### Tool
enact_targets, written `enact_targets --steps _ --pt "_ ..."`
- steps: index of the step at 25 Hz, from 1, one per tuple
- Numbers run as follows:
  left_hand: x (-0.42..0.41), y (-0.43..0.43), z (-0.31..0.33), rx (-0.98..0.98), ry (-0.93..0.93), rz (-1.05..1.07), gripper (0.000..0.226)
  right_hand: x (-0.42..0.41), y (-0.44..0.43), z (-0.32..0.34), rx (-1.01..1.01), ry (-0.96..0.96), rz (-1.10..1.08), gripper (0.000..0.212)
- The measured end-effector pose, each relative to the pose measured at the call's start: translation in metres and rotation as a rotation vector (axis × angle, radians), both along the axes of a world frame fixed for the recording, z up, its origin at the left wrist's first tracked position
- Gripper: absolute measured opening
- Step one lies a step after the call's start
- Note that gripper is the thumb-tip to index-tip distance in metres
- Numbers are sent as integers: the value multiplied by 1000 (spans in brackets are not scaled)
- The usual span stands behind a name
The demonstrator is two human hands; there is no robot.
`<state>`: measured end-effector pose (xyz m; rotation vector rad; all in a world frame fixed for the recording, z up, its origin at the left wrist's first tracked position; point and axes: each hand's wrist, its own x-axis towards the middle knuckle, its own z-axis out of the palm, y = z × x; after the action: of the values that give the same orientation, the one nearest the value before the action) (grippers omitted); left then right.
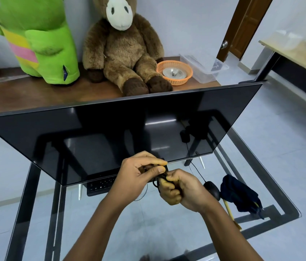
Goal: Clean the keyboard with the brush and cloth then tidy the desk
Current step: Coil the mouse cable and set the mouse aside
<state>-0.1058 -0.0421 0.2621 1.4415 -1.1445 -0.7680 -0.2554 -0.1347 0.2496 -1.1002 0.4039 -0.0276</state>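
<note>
Both forearms reach in from the bottom edge and meet above the glass worktop (272, 210), just in front of the monitor's lower edge. Left hand (139, 174) has its grip closed, thumb pressed over curled fingers, on a bundle of thin black cable (156, 182); right hand (182, 189) is fisted, its grip closed on the same cable's loops, so the two appear to be coiling or bunching it, which I judge to be part of tidying. A strand hangs below the hands and another line runs up from the black mouse (212, 190), which lies just right of the right hand; whether the bundled cable is the mouse's or the keyboard's I cannot tell. Most of the black keyboard (101, 184) is hidden under the dark monitor (110, 132) and behind the left wrist, pushed back beneath the screen. Further right, the dark blue cloth (239, 194) sits crumpled near the worktop's corner, draped over a pale wooden handle (230, 211) that is probably the brush, both apparently set aside. Behind the monitor, a wooden table holds a green plush toy (41, 38), a brown plush horse (122, 51), an orange basket (174, 72) and a clear plastic box (204, 68).
</note>
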Motion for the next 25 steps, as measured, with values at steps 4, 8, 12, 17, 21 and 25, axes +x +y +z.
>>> enact_targets --steps 4,8,12,17,21,25 --pt "-2 1 -4 64 65 -34 18 -4 -1 -2 95 -64 -19 21" --pt "4 8 -6 177 44 -212 34 -7 -3 -2 176 -151 -80 22" --pt "5 9 1 205 -80 -280 40 -7 -2 -2 203 -192 -111 21" --pt "1 7 2 137 -178 -176 23 -8 -1 2 115 -196 -92 15" --pt "0 3 -3 141 -167 -158 20 -12 -4 3 -40 -108 -151 19" --pt "-4 1 -8 150 -130 -101 21 -12 -2 1 -227 -43 -201 25"
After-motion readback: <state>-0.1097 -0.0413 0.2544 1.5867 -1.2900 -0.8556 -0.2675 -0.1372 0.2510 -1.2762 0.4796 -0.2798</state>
